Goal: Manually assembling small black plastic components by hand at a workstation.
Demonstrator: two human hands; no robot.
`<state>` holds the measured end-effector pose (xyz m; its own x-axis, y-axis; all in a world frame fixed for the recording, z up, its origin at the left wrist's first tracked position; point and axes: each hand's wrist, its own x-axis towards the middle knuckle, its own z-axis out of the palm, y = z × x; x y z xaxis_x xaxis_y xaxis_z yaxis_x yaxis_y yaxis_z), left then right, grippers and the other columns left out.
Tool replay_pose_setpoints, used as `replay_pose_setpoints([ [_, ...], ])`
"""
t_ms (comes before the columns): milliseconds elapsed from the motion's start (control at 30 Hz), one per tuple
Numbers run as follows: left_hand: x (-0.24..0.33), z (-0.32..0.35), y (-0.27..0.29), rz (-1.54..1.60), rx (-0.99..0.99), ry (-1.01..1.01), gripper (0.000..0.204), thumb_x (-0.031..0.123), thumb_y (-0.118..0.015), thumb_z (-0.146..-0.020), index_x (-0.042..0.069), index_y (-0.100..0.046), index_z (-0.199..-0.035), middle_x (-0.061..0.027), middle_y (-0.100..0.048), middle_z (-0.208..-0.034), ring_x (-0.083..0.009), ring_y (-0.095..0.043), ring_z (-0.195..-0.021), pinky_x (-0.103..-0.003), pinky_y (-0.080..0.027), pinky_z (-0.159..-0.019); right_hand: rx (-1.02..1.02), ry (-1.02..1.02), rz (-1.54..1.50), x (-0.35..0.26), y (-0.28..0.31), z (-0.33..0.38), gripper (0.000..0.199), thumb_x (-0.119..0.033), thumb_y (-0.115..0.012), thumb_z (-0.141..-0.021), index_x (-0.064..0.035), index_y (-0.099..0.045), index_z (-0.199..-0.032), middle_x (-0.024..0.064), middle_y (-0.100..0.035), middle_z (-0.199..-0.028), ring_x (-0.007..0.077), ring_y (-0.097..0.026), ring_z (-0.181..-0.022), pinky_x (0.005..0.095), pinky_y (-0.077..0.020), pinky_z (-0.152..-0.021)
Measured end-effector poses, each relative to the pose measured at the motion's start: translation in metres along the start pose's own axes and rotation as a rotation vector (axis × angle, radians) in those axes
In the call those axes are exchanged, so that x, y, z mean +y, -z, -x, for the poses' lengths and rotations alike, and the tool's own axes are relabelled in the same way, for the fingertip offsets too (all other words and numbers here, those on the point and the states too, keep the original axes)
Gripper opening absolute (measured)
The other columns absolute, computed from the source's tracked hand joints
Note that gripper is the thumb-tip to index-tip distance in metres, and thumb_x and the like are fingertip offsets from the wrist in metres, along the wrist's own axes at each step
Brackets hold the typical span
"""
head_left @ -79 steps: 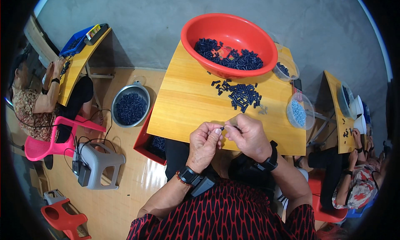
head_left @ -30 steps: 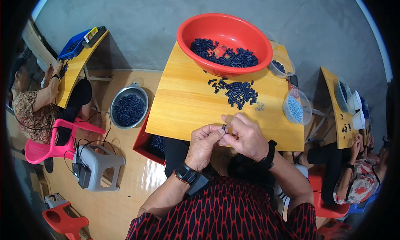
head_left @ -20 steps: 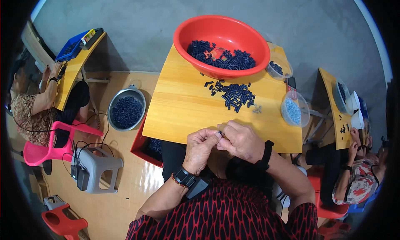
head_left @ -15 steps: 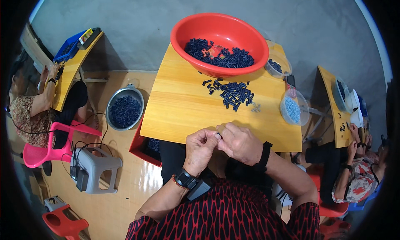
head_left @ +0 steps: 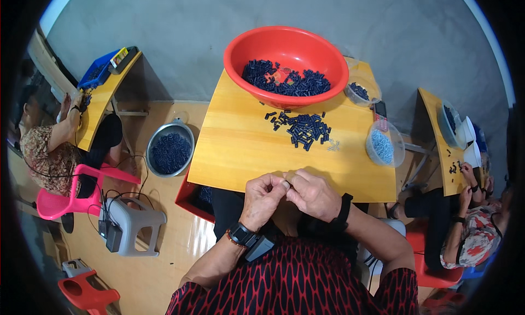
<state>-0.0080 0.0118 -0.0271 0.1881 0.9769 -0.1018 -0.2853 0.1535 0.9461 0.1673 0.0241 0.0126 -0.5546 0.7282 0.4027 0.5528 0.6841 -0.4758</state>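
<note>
My left hand (head_left: 262, 201) and my right hand (head_left: 313, 193) meet at the front edge of the yellow table (head_left: 229, 162). Fingertips of both are pinched together around a small dark piece, mostly hidden by the fingers; it resembles the short black cylindrical pieces (head_left: 308, 130) heaped loosely further back. Beside that heap lie a few small pale pieces (head_left: 333, 145). A big red basin (head_left: 284, 36) at the far side holds many more black pieces. At the right stands a clear tub of light blue small parts (head_left: 381, 146).
A second clear tub (head_left: 363, 91) sits at the back right. On the left floor are a metal bowl of black pieces (head_left: 170, 151), a red bin (head_left: 192, 203) and a grey stool (head_left: 134, 222). Other people work at tables on both sides.
The view has shifted slightly, so the scene sits a little lower. My hands stay together, pinching the small dark piece, with little finger movement.
</note>
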Motion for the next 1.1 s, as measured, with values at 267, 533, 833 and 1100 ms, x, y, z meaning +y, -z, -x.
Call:
replay_pose_setpoints([
  [267, 0.045, -0.001, 0.027, 0.043, 0.542, -0.483, 0.005, 0.003, -0.064, -0.094, 0.003, -0.064, -0.099, -0.007, -0.066, -0.094, -0.0128, -0.064, -0.072, -0.028, -0.055, -0.07, 0.187, -0.32, -0.233, 0.02, 0.024, 0.035, 0.027, -0.01, -0.072, -0.086, 0.004, -0.067, -0.108, 0.0173, -0.067, -0.085, 0.0305, -0.067, -0.074, 0.0374, -0.0526, -0.066],
  [533, 0.03, 0.032, 0.129, -0.146, 0.919, -0.558, 0.009, 0.009, -0.068, -0.094, 0.008, -0.06, -0.098, 0.0014, -0.062, -0.09, -0.0058, -0.056, -0.073, -0.021, -0.049, -0.068, 0.26, -0.504, -0.193, 0.04, 0.044, 0.071, 0.012, 0.0, -0.068, -0.086, 0.0047, -0.07, -0.097, 0.0093, -0.064, -0.077, 0.0139, -0.058, -0.062, 0.0268, -0.0453, -0.058],
  [833, -0.011, 0.029, 0.157, -0.087, 0.971, -0.124, 0.032, 0.015, -0.06, -0.099, -0.005, -0.056, -0.124, -0.0088, -0.064, -0.111, -0.0157, -0.063, -0.098, -0.03, -0.051, -0.087, 0.277, -0.469, -0.157, 0.037, 0.041, 0.069, 0.011, -0.002, -0.069, -0.084, 0.0022, -0.069, -0.095, 0.0157, -0.066, -0.085, 0.0282, -0.065, -0.075, 0.0343, -0.0514, -0.067],
  [1100, 0.041, -0.013, 0.114, -0.66, 0.894, -0.603, 0.04, 0.011, -0.061, -0.094, -0.003, -0.052, -0.13, -0.0116, -0.059, -0.121, -0.0215, -0.055, -0.115, -0.036, -0.043, -0.1, 0.281, -0.448, -0.127, 0.035, 0.043, 0.069, 0.011, 0.001, -0.068, -0.082, 0.0027, -0.069, -0.093, 0.0158, -0.066, -0.084, 0.031, -0.063, -0.077, 0.0361, -0.0502, -0.068],
])
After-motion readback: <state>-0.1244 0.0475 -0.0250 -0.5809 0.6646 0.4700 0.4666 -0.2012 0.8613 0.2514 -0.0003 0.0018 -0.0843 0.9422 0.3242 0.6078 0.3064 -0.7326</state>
